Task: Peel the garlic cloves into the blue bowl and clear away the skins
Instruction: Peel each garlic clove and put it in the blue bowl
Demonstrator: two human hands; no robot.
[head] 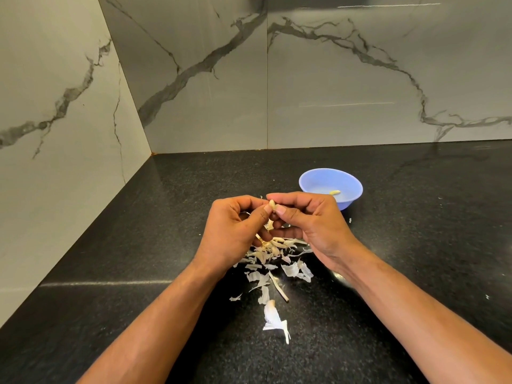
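Note:
A pale garlic clove (pixel 272 204) is pinched between the fingertips of my left hand (pixel 235 231) and my right hand (pixel 307 220), held above the black counter. Loose skin hangs from under the fingers. The blue bowl (pixel 313 178) stands just behind my right hand, with one peeled clove (pixel 334 192) lying inside. A heap of white garlic skins (pixel 273 254) lies on the counter under and in front of my hands, with a dry stalk (pixel 279 291) and a bigger papery piece (pixel 273 318) closer to me.
The black speckled counter (pixel 415 231) runs into a corner of grey-veined marble walls (pixel 194 79) at the back and left. A few tiny skin flecks (pixel 350 220) lie right of the bowl.

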